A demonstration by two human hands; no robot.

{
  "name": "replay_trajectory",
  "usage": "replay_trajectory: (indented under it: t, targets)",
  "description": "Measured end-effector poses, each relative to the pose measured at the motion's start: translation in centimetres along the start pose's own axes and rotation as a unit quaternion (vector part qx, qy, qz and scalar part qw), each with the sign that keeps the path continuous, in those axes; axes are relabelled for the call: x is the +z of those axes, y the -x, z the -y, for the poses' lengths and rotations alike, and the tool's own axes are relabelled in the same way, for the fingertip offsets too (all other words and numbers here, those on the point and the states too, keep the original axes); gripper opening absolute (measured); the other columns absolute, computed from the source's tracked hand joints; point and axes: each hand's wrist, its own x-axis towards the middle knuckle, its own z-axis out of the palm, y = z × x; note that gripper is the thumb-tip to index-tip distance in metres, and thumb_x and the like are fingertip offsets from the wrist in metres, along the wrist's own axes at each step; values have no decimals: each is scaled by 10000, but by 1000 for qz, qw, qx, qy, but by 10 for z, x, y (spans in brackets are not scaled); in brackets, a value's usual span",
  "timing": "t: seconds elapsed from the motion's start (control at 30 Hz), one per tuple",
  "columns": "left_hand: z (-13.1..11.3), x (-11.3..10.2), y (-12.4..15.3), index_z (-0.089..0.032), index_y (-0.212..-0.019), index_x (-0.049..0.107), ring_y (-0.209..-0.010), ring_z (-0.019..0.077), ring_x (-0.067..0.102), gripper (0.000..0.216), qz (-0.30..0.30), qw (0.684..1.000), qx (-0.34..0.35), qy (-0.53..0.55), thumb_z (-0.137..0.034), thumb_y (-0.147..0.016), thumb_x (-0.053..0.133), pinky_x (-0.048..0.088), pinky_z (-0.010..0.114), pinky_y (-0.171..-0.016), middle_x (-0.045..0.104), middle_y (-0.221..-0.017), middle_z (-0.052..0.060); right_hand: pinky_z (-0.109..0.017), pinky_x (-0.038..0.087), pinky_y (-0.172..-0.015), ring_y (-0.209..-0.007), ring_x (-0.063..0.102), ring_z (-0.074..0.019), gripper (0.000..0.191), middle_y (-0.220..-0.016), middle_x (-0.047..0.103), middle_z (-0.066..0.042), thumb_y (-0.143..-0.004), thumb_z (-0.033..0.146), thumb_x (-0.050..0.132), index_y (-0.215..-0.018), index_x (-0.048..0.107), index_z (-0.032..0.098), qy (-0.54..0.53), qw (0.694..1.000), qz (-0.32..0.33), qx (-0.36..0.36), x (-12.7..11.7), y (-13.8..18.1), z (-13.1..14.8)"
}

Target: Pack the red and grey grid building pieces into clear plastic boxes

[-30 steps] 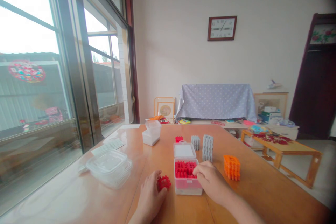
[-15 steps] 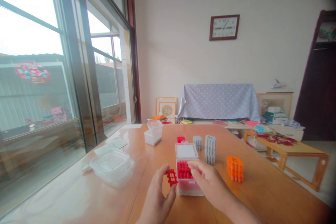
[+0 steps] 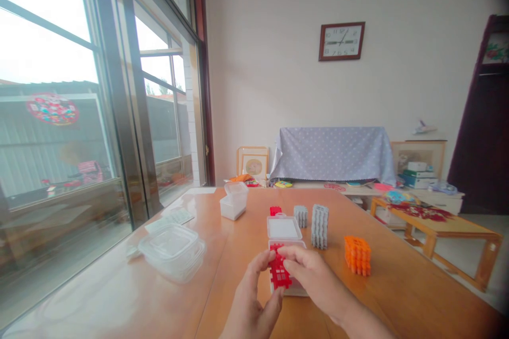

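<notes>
The left hand (image 3: 254, 296) holds a red plastic piece (image 3: 281, 276) between thumb and fingers, the thumb at its lower edge and the fingers at its upper part. The right hand (image 3: 310, 270) meets it from the other side, thumb and forefinger drawn close together against the upper part of the red piece; whether it grips that piece or another behind it, I cannot tell. The red piece is tilted, in front of a clear box (image 3: 300, 288) that both hands partly hide. Just beyond the hands, the box's lid (image 3: 284, 228) lies folded back, and past it sits a red block (image 3: 275, 211). Ahead of the right hand stand a tall grey stack (image 3: 320, 226) and, a little farther off, a short grey stack (image 3: 301, 216). To the right of the right hand, well apart from it, is an orange stack (image 3: 358, 256). Left of the left hand rests a clear container (image 3: 173, 251), with a sheet of paper (image 3: 170, 220) beyond it. Farther ahead of the left hand is a small white box (image 3: 233, 209), its lid raised. All of these are on the brown desk (image 3: 191, 312).
</notes>
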Motion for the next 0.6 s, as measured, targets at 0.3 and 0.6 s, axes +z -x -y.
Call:
replay_trajectory:
  t: [0.3,0.6]
  targets:
    - [24,9,2,-256,-1465,342,-1342,267,494,560,34,992,8,-124,-236,-946,553,463,502,-1093,520,-1424,139,-297,473,-750,-788,616,-182,209,-823,686,-9,-818,363,612,-928,664,193,124,981,-147,-28,-50,-15,-21]
    - [41,17,10,-213,-1438,418,-1306,280,519,530,42,977,45,-206,-257,-930,562,499,492,-1048,543,-1403,157,-317,487,-786,-833,659,-207,148,-856,712,-8,-854,310,542,-906,657,233,217,963,-149,-58,-66,-20,-57]
